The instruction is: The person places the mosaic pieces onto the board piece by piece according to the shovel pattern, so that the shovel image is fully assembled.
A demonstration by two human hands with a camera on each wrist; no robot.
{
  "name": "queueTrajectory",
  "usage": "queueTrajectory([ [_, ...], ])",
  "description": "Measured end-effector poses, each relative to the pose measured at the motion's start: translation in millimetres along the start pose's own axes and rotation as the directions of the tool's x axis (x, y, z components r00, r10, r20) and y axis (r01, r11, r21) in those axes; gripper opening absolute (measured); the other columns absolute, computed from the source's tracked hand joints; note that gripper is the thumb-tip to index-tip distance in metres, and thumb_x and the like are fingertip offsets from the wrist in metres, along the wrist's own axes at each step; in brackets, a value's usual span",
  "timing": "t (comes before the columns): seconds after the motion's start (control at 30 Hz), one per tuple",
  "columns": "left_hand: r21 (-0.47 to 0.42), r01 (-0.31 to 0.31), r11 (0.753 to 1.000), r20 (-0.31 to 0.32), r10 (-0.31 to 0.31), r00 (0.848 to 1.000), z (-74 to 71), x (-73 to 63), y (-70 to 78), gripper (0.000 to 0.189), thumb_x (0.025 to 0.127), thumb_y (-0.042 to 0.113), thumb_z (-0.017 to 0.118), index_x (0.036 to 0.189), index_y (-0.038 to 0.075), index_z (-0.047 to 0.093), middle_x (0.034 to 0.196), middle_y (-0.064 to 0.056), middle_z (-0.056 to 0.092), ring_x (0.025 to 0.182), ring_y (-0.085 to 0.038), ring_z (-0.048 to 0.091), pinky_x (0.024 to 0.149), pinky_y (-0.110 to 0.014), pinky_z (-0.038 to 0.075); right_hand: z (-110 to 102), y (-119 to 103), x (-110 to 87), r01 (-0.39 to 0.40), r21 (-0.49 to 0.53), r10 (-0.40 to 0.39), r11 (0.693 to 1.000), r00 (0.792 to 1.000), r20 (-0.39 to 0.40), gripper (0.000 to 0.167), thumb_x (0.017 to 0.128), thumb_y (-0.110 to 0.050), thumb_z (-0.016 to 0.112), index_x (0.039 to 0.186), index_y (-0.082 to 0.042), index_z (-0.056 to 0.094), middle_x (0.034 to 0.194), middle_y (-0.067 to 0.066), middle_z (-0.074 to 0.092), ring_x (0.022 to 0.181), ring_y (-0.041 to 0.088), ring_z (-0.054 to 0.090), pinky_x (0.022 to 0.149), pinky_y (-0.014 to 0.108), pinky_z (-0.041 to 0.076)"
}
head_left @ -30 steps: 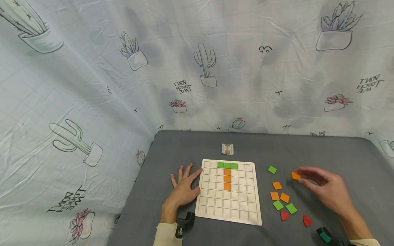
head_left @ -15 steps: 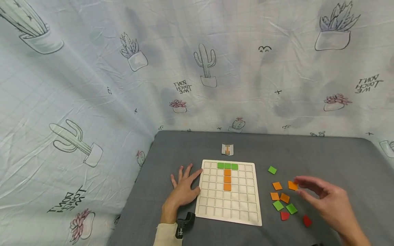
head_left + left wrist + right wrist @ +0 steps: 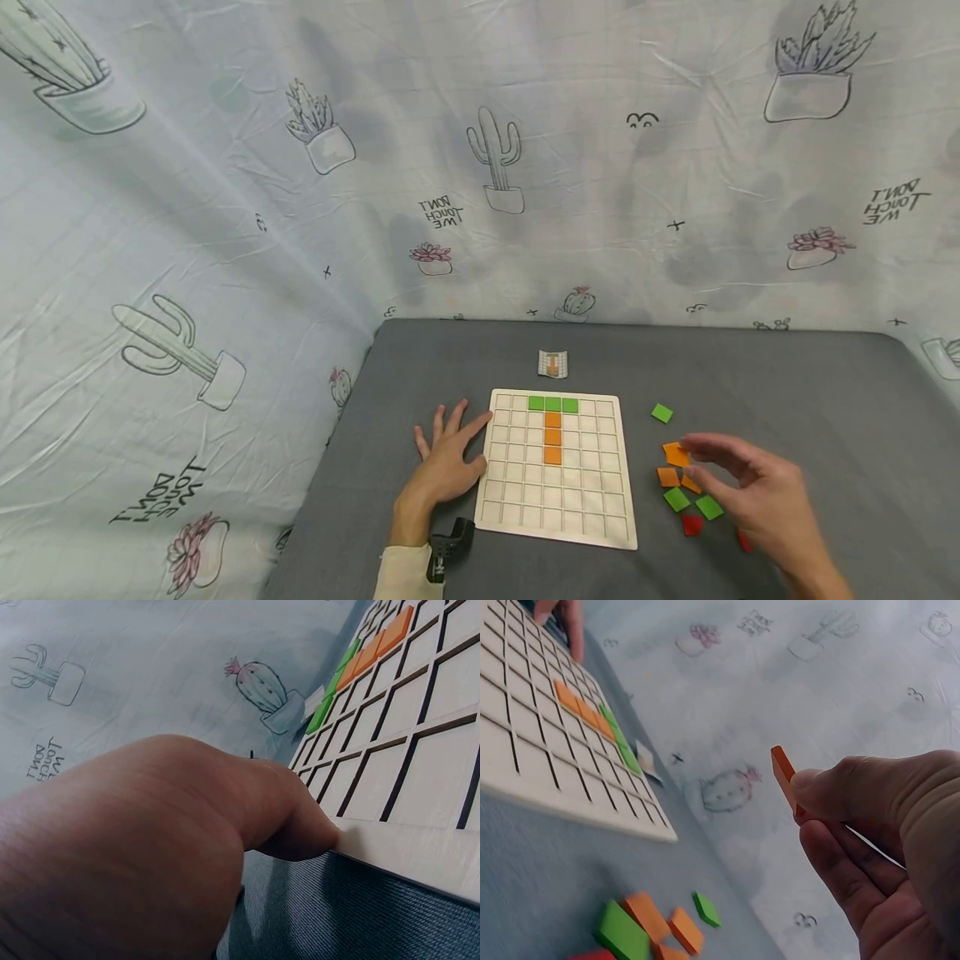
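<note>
Cream cloth covers the left forearm [image 3: 408,573]; its hand's grip is loose, with fingers spread and the left hand [image 3: 444,468] touching the left edge of the wooden board [image 3: 563,500]. Too hard a push there could slide the board and jolt its three green tiles [image 3: 552,404] and three orange tiles [image 3: 552,437]. Rightward, the right hand [image 3: 757,492] pinches a single raised tile [image 3: 785,780], orange, near the loose pieces [image 3: 668,477] on the surface [image 3: 420,350]; low fingers might scatter them, and a slack pinch could drop it.

The picture card [image 3: 552,364] is too small to read. From overhead, the raised tile is hard to separate from the loose orange ones, and the right hand partly hides a red piece [image 3: 744,541].
</note>
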State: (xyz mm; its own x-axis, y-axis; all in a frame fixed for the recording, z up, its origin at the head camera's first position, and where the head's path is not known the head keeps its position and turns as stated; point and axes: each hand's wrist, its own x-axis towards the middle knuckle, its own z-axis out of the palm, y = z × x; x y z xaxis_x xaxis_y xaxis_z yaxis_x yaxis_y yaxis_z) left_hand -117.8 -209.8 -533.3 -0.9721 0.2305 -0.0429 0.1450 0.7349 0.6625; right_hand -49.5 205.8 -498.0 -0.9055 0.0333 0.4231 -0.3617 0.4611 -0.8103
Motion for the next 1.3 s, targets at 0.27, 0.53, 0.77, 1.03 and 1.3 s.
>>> queueTrajectory([
  [0.27,0.006,0.006,1.000,-0.004,-0.006,1.000,0.7,0.1,0.9,0.072,0.094,0.009,0.065,0.163,0.023,0.055,0.181,-0.018,0.025,0.169,-0.052,0.000,0.121,-0.084,-0.017,23,-2,3.1,0.048,0.128,-0.056,0.991,0.996,0.064,0.042,0.081,0.018,0.086,0.118,-0.001,0.080,0.109,0.008,0.083,0.101,0.005,0.077,0.087,0.016,0.062],
  [0.53,0.021,0.004,1.000,-0.009,-0.004,1.000,2.2,1.3,-1.3,0.071,0.093,0.010,0.065,0.163,0.022,0.056,0.181,-0.019,0.026,0.169,-0.054,0.001,0.121,-0.086,-0.015,43,-7,6.3,0.022,0.157,-0.039,0.987,0.994,0.102,0.042,0.083,0.012,0.088,0.120,-0.007,0.081,0.110,0.012,0.083,0.100,0.007,0.078,0.089,0.018,0.062],
  [0.77,0.013,0.001,1.000,-0.007,-0.001,1.000,0.1,0.1,0.5,0.072,0.093,0.010,0.065,0.163,0.022,0.056,0.181,-0.019,0.025,0.169,-0.053,0.000,0.120,-0.085,-0.016,59,-14,11.4,-0.027,0.086,0.016,0.996,0.991,0.130,0.043,0.082,0.009,0.090,0.118,-0.014,0.082,0.111,0.009,0.084,0.099,0.006,0.078,0.089,0.017,0.062],
  [1.03,0.005,-0.004,1.000,-0.006,0.004,1.000,0.2,0.0,-0.5,0.071,0.094,0.011,0.065,0.163,0.021,0.055,0.181,-0.020,0.025,0.169,-0.054,0.000,0.120,-0.085,-0.017,80,-18,13.2,-0.020,0.062,0.008,0.998,0.982,0.189,0.043,0.083,0.006,0.089,0.118,-0.018,0.082,0.111,0.001,0.084,0.098,0.013,0.080,0.091,0.020,0.063],
  [1.3,-0.045,-0.069,0.997,-0.045,0.067,0.997,3.4,-0.3,-5.1,0.072,0.092,0.013,0.063,0.162,0.021,0.056,0.178,-0.026,0.026,0.165,-0.061,0.000,0.116,-0.087,-0.021,97,-15,14.5,-0.059,0.091,0.037,0.994,0.971,0.236,0.039,0.085,0.004,0.088,0.118,-0.016,0.082,0.111,-0.002,0.083,0.100,0.018,0.080,0.091,0.034,0.067],
])
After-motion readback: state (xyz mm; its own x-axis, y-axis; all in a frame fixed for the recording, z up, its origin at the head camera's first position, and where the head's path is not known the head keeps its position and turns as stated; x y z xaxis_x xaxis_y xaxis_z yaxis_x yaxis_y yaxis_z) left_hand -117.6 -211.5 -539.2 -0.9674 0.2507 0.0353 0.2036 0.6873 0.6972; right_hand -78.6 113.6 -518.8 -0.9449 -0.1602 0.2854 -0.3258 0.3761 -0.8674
